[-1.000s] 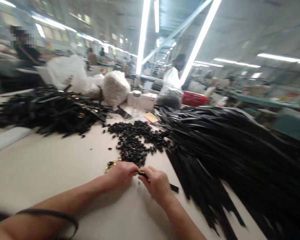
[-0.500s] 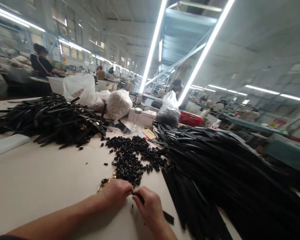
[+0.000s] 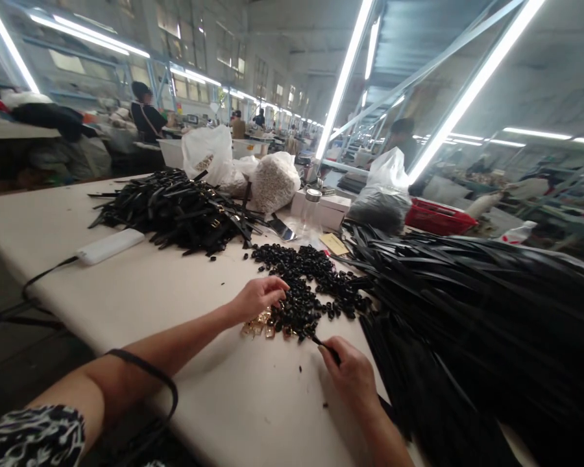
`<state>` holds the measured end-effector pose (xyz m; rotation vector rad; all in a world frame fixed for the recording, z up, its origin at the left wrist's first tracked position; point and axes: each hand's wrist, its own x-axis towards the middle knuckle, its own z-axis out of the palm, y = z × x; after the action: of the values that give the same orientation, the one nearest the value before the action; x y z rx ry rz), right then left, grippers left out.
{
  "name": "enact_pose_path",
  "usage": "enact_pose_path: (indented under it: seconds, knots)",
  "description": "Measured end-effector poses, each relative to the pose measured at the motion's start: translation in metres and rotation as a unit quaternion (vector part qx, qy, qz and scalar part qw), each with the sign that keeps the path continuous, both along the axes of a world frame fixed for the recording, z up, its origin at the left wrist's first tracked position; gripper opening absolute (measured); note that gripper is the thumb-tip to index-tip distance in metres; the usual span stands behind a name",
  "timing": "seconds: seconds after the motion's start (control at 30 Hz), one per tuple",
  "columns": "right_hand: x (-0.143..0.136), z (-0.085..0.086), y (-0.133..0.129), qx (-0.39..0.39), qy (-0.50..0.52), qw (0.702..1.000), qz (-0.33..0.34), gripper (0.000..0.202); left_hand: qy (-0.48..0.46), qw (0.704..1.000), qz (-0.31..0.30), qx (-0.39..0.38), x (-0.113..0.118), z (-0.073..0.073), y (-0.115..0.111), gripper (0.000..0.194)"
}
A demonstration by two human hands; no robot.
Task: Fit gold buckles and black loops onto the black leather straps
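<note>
My left hand point(image 3: 261, 297) is over the left side of a heap of small black strap loops point(image 3: 296, 285), its fingers bent and apart from the thumb. Its fingertips touch or nearly touch the loops; no held piece shows. Just below it lie several gold buckles point(image 3: 265, 324). Closer to me, my right hand point(image 3: 351, 375) is closed around a narrow black strap point(image 3: 328, 350), whose tip sticks out toward the loops. The rest of that strap runs under the hand and wrist, mostly hidden.
Long black straps point(image 3: 467, 292) cover the table's right side. A pile of shorter straps with buckles point(image 3: 175, 214) lies back left, near a white power bank point(image 3: 111, 246) with a cable. Behind stand filled plastic bags point(image 3: 275, 181), a jar point(image 3: 312, 204), a phone point(image 3: 282, 228) and a red basket point(image 3: 438, 217).
My hands were together at the strap's end; the left has moved away to the loop heap. The right still grips the strap. The view has swung left.
</note>
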<state>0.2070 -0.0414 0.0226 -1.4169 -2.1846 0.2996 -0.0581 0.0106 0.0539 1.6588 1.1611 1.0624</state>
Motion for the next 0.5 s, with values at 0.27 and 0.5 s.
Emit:
enact_pose_path:
  seconds: [0.27, 0.5]
  knots:
    - [0.005, -0.003, 0.002, 0.004, 0.019, 1.000, -0.017, 0.023, 0.312, 0.940, -0.028, 0.133, -0.042, 0.017, 0.040, 0.008]
    - [0.004, -0.006, 0.000, 0.020, 0.020, 0.998, -0.047, 0.012, 0.412, 0.869, -0.089, 0.259, -0.008, -0.008, 0.038, 0.017]
